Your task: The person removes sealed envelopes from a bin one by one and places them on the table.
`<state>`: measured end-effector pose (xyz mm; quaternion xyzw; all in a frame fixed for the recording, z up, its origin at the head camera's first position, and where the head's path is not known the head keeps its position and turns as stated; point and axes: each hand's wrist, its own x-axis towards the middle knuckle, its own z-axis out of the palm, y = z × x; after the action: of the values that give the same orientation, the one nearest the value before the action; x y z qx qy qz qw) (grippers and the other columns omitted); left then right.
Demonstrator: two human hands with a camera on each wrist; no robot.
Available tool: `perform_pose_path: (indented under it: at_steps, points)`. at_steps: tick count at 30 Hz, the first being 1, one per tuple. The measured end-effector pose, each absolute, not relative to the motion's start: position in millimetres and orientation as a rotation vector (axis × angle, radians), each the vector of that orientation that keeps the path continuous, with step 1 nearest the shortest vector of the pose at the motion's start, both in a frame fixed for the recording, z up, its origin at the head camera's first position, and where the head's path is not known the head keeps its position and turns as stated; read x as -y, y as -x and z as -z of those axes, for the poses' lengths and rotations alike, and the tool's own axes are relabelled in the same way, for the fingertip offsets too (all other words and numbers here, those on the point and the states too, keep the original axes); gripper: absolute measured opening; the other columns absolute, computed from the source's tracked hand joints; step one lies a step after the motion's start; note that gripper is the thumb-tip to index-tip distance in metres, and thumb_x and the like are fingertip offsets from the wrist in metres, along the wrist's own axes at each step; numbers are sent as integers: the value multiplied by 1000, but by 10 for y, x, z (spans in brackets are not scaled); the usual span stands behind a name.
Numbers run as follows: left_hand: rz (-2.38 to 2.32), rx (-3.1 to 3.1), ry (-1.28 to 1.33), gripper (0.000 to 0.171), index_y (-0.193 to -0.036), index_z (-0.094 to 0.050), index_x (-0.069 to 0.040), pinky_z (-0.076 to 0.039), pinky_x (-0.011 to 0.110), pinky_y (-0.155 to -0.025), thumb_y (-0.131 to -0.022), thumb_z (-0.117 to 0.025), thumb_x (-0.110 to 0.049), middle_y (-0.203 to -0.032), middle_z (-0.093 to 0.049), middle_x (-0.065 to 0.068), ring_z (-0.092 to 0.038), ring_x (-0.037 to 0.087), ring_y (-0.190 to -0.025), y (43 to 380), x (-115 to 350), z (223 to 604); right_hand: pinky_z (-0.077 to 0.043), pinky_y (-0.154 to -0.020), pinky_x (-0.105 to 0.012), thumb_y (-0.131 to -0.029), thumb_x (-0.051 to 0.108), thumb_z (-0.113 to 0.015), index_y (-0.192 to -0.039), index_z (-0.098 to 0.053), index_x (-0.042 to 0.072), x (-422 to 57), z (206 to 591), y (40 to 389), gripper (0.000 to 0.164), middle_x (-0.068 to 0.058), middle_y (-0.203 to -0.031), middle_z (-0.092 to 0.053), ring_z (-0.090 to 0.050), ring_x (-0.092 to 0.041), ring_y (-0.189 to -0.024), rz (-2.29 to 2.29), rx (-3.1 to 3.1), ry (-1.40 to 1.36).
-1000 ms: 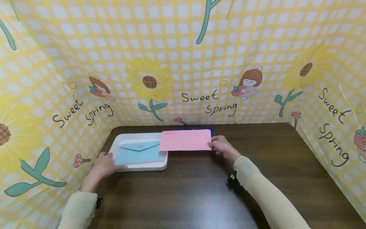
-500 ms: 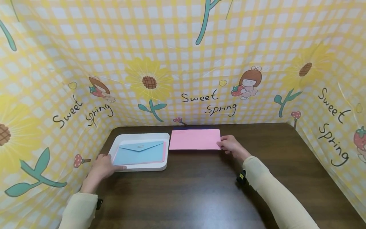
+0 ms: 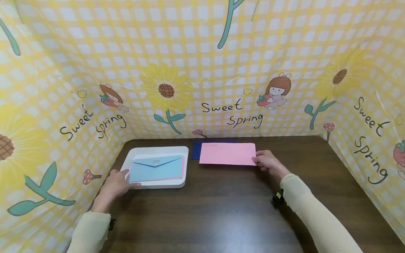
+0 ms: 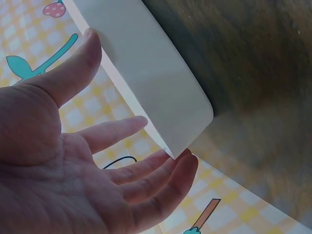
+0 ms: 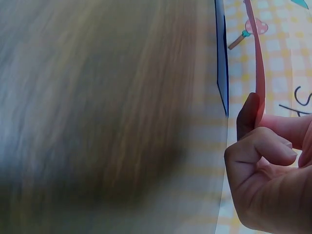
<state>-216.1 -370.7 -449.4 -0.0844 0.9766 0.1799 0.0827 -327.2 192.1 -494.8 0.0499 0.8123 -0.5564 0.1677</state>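
My right hand (image 3: 269,163) pinches a pink envelope (image 3: 227,154) by its right end, between thumb and fingers, and holds it above the table. Edge-on, the envelope (image 5: 260,63) rises from those fingertips in the right wrist view. A white tray (image 3: 158,151) stands at the left, holding a light blue envelope (image 3: 155,172) on top of something pink. At the tray's left front corner rests my left hand (image 3: 115,182). Its thumb and spread, mostly straight fingers touch the tray rim in the left wrist view.
Behind the held envelope, a dark blue flat item (image 3: 195,151) lies at the table's back edge, partly hidden. The brown wooden table (image 3: 196,211) is bounded by a yellow checked cloth (image 3: 202,70) at the back and sides.
My right hand has carried the pink envelope to the right, off the tray's right end, uncovering the whole light blue envelope. The dark blue item's left part now shows. My left hand stays put.
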Motion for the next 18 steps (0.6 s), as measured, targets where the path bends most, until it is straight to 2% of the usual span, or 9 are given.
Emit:
perform_pose_path:
  at_steps: [10,18]
  points:
    - [-557,-2910,281,98,-150,-37,19,-42,70,-96,-89,-85,-41,-129,-35,44,-45,54,-110,2156,3731,4500,-43,-61,-29,-105,12,-63,-103,-63,-2,-2130,4948,3275,15,-4,-74,-55,-49,-19,-64,1562,-2327,-157]
    - [-570,-2911,270,96,-149,-39,19,-42,69,-96,-89,-84,-41,-129,-34,45,-45,55,-110,2154,3725,4497,-41,-57,-26,-106,10,-61,-101,-61,-3,-2306,4901,3263,14,-3,-71,-54,-45,-15,-60,1568,-2318,-150]
